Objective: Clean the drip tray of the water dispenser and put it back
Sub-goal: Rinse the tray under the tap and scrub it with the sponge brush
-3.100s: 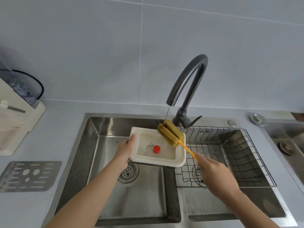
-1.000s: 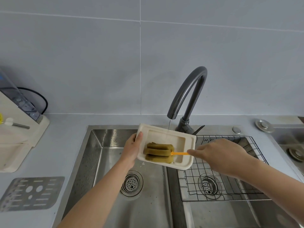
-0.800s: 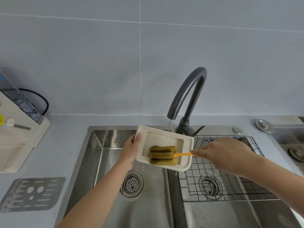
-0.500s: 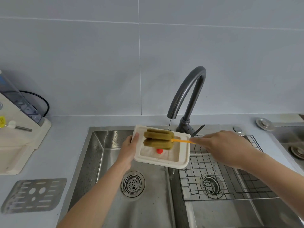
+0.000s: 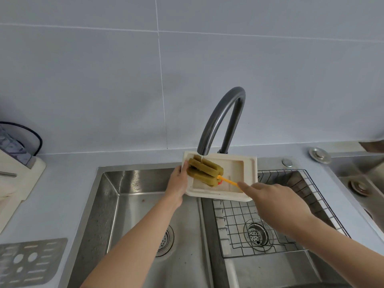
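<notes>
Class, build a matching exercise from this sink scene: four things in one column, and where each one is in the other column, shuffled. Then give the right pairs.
Things:
1. drip tray
2. sponge brush
3. metal grate
4. wire basket

Places:
A. flat on the counter, left of the sink
B. in the right basin
C. gripped at its edge by the left hand
D. inside the tray, under the tap's stream

Pairs: 1-C, 2-D, 3-A, 4-B

Evenly, softly lit; faint glare on the steel sink (image 5: 133,181); wide-angle bending at the edges; slightly soft throughout.
</notes>
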A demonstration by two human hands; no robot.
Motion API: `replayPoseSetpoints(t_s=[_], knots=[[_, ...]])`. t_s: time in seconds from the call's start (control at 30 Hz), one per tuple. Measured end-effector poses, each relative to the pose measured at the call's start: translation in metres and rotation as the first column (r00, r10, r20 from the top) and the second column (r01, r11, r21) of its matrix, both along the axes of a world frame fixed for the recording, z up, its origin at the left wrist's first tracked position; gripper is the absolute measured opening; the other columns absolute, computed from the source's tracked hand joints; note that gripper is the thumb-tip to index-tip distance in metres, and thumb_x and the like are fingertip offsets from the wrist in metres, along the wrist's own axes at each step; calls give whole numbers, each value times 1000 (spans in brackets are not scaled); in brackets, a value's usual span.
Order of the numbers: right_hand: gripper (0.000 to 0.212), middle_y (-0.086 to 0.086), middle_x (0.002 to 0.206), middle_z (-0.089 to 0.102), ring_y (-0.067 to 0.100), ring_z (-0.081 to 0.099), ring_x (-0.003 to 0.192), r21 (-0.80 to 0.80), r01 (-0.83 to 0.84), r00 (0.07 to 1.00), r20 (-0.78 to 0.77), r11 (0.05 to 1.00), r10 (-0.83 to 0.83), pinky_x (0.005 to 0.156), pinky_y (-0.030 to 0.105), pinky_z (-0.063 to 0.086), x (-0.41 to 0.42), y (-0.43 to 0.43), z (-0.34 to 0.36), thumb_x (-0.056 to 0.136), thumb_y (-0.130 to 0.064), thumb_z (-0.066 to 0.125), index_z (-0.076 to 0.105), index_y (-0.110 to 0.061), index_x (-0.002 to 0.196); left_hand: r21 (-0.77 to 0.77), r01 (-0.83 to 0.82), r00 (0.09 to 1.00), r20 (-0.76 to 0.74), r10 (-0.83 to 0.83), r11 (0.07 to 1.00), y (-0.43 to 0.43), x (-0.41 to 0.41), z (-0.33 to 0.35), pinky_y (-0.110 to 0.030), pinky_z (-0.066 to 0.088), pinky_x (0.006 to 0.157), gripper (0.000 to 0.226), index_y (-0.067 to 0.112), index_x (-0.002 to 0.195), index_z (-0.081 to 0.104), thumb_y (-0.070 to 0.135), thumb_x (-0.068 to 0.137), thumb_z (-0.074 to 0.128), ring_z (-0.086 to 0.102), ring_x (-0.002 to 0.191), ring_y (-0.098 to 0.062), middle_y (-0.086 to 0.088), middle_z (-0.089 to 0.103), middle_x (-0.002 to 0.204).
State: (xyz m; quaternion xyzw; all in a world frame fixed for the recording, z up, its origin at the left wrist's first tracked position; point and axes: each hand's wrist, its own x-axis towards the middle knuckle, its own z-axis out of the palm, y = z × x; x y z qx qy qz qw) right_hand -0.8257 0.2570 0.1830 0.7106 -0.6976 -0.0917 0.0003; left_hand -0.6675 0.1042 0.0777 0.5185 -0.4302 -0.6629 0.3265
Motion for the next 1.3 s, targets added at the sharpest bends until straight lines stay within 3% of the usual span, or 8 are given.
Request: replayPoseSetpoints(t_s=[0.27, 0.4, 0.63, 0.73, 0.8, 0.87, 1.0, 1.3], knots=[[70, 5, 116, 51, 28, 57, 96, 151, -60, 995, -75, 987, 72, 64, 36, 36, 9, 22, -2, 88, -3, 41, 3, -17, 145, 43, 15, 1000, -27, -14, 999, 4, -11, 2, -27, 47, 64, 39, 16, 112, 53, 46, 92, 37, 58, 88, -13, -1, 61, 99], [72, 6, 104, 61, 24, 62, 80, 94, -127, 981, -136, 988, 139, 56, 32, 44, 8, 26, 14, 76, -6, 61, 31, -19, 141, 11, 12, 1000, -1, -12, 1000, 9, -8, 1, -24, 44, 61, 39, 18, 110, 53, 48, 91, 39, 56, 86, -9, 4, 59, 96], [68, -8, 129, 46, 19, 52, 108, 126, -63, 990, -119, 990, 78, 68, 27, 34, -14, 30, 31, 89, -5, 33, 7, -34, 144, -10, -31, 999, 22, 32, 999, 10, 5, -2, -27, 46, 61, 29, 23, 103, 51, 47, 90, 41, 58, 85, -15, 3, 59, 94], [73, -18, 100, 55, 14, 54, 76, 28, -61, 994, -92, 998, 64, 47, 17, 17, -13, 28, 37, 81, -5, 48, 26, -43, 139, -22, -36, 999, 26, 37, 999, 8, 12, -2, -28, 47, 63, 21, 29, 89, 52, 48, 90, 41, 58, 86, -15, 3, 60, 94], [78, -17, 66, 56, 11, 35, 46, -55, -76, 991, -116, 996, 69, 40, 13, 2, -11, 23, 38, 50, 0, 77, 61, -37, 117, -29, -38, 999, 16, 38, 999, 9, 15, -1, -27, 46, 63, 20, 31, 87, 52, 47, 90, 41, 59, 86, -13, 4, 60, 94], [75, -15, 56, 59, 13, 38, 32, -131, -89, 992, -97, 987, 77, 31, 17, 9, -10, 20, 32, 34, 4, 82, 72, -28, 102, -36, -33, 999, 2, 33, 999, 11, 16, 1, -25, 43, 61, 20, 32, 86, 52, 48, 90, 41, 58, 85, -10, 6, 61, 93], [69, -11, 103, 65, 24, 64, 74, -92, -117, 993, -27, 989, 115, 49, 27, 35, -11, 4, 16, 78, 0, 51, 40, -36, 136, -58, -36, 999, -5, 36, 998, 10, 20, 1, -24, 43, 61, 20, 33, 85, 54, 46, 91, 40, 59, 84, -8, 6, 62, 92], [65, -8, 129, 49, 24, 56, 105, -61, -138, 989, -59, 988, 135, 68, 32, 40, -11, -25, 8, 88, -9, 36, 16, -37, 143, -118, -70, 996, 45, 75, 991, 7, 44, -3, -23, 41, 61, 19, 33, 82, 54, 46, 90, 44, 57, 81, -8, 7, 61, 88]])
